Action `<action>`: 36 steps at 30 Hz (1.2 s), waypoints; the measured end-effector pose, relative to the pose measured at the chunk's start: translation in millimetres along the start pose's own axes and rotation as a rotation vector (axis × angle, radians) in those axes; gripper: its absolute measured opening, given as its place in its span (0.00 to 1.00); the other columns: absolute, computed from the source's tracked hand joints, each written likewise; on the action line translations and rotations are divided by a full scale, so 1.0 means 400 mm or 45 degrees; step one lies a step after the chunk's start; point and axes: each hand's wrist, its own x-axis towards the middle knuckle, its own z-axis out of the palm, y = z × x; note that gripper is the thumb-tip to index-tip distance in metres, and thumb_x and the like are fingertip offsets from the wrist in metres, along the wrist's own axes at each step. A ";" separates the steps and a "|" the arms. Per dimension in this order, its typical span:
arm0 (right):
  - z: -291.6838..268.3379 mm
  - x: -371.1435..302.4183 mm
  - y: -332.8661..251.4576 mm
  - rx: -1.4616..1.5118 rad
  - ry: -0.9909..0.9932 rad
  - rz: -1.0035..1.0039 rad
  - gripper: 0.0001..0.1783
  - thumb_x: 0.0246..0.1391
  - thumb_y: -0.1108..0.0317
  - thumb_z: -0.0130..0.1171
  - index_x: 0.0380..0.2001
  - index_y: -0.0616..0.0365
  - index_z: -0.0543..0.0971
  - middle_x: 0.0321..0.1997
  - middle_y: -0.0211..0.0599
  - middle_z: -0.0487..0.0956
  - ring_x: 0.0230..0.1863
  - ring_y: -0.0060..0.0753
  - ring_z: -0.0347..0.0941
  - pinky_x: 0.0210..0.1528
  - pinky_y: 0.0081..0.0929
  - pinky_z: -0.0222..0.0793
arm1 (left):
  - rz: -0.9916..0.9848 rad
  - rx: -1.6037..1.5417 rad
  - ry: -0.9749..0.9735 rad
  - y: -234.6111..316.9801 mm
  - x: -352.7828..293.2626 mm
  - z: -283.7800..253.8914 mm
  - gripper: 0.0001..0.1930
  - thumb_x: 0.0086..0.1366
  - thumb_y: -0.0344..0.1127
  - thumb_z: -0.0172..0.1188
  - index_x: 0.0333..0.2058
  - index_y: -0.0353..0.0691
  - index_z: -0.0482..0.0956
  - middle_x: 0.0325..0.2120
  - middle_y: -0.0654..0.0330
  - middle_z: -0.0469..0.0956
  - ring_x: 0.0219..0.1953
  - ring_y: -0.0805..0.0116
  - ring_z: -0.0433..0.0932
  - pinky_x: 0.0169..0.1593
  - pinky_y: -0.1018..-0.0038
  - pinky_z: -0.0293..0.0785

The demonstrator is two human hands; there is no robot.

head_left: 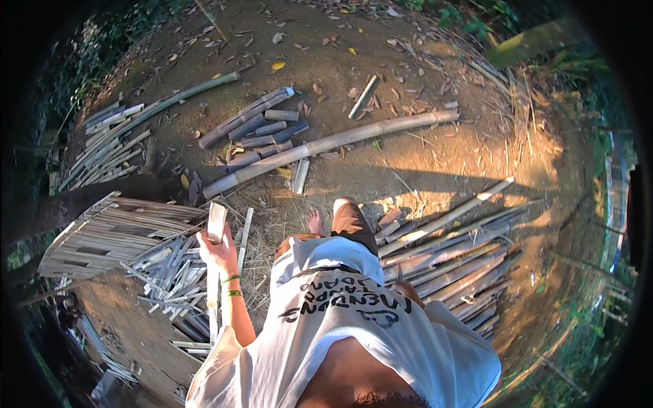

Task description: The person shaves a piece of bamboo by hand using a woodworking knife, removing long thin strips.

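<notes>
Pale split-bamboo piece [217, 223] out to the person's left, clasped in the left hand [219, 253], long axis roughly fore-and-aft. Right hand [407, 291] the farther one, across the torso, mostly hidden; cannot tell whether it grips anything. Outward: slatted bamboo panel [122, 239] just left of the piece, bamboo poles [469, 273] heaped beside the right hand.

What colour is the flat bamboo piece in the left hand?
The flat bamboo piece is mostly pale cream, best seen in the head view.
</notes>
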 end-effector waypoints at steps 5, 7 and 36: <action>-0.002 0.132 -0.488 -0.650 0.040 -0.051 0.13 0.46 0.63 0.62 0.25 0.64 0.79 0.23 0.43 0.78 0.24 0.34 0.75 0.27 0.36 0.69 | -0.136 -0.084 0.251 0.131 0.065 0.002 0.24 0.45 0.46 0.79 0.28 0.40 0.71 0.15 0.60 0.71 0.15 0.64 0.67 0.24 0.69 0.66; 0.022 0.196 -0.738 -0.963 0.027 -0.115 0.13 0.46 0.62 0.62 0.25 0.64 0.79 0.24 0.43 0.78 0.24 0.34 0.75 0.27 0.36 0.69 | -0.134 -0.008 0.361 0.134 0.039 0.004 0.23 0.41 0.39 0.77 0.27 0.41 0.70 0.14 0.62 0.66 0.14 0.67 0.61 0.22 0.70 0.61; 0.588 -0.088 -1.711 -2.367 -1.608 -0.978 0.27 0.62 0.38 0.54 0.29 0.53 0.73 0.18 0.26 0.67 0.16 0.21 0.66 0.19 0.23 0.62 | -0.083 0.373 2.564 1.570 -0.576 0.180 0.27 0.73 0.60 0.42 0.35 0.40 0.76 0.30 0.56 0.78 0.40 0.58 0.77 0.56 0.53 0.72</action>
